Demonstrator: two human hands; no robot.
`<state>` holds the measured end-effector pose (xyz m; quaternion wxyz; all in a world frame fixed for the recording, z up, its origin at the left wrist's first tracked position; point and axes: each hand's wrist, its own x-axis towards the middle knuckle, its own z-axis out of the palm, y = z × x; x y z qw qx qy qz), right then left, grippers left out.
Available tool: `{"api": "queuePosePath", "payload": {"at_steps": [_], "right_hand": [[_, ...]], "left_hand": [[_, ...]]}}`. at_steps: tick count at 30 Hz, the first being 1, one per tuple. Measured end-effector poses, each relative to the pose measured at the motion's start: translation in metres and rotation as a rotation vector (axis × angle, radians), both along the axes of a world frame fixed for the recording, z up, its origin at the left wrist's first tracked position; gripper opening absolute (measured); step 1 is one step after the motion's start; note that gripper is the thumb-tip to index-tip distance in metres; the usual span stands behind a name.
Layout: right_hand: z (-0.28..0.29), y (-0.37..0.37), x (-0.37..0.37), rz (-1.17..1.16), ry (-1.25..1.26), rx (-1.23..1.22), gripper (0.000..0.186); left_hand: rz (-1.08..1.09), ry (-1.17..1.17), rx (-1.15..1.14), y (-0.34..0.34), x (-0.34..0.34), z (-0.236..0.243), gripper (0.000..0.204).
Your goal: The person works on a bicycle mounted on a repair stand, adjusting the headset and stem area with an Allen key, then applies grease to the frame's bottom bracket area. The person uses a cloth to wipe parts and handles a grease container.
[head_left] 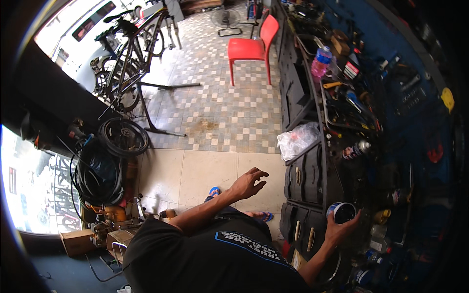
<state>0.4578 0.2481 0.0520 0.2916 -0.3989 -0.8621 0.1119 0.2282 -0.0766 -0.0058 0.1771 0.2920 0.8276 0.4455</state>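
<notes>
My right hand (336,230) is wrapped around a round, open-topped tub (343,213) with a blue and white wall and a dark inside, at the edge of the cluttered workbench. What the tub holds is too dark to make out. In front of my body, above the pale tiled floor, my left hand (248,185) hangs empty with its fingers loosely bent and apart. It touches nothing.
Black drawers (305,178) with handles line the bench, and a white plastic bag (299,140) bulges from its side. A pink-filled bottle (320,63) and a tool tray (349,110) stand farther along. A red chair (249,50), a bicycle (129,58) and wheels (123,137) occupy the floor.
</notes>
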Motion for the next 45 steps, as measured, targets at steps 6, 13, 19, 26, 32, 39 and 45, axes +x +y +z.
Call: {"api": "queuePosePath", "payload": {"at_steps": [6, 13, 19, 26, 32, 39, 45], "right_hand": [[0.064, -0.114, -0.104, 0.303, 0.062, 0.018, 0.111], [0.065, -0.321, -0.244, 1.091, 0.209, -0.385, 0.125], [0.069, -0.443, -0.346, 1.511, 0.05, -0.394, 0.135], [0.075, -0.489, -0.451, 1.757, 0.07, -0.275, 0.121], [0.082, -0.503, -0.546, 1.928, -0.075, -0.319, 0.074], [0.095, -0.512, -0.646, 2.026, -0.526, -0.453, 0.096], [0.106, -0.539, -0.707, 2.048, -0.88, -0.642, 0.102]], "left_hand": [[0.112, -0.335, 0.235, -0.088, -0.029, 0.009, 0.045], [-0.013, -1.112, 0.881, -0.217, -0.097, 0.042, 0.088], [0.203, -1.026, 1.31, -0.314, -0.134, 0.054, 0.09], [0.564, -0.766, 1.473, -0.39, -0.207, 0.035, 0.076], [0.632, -0.511, 1.454, -0.429, -0.3, 0.046, 0.084], [0.675, -0.29, 1.344, -0.438, -0.39, 0.084, 0.087], [0.742, -0.256, 1.347, -0.442, -0.434, 0.087, 0.088]]}}
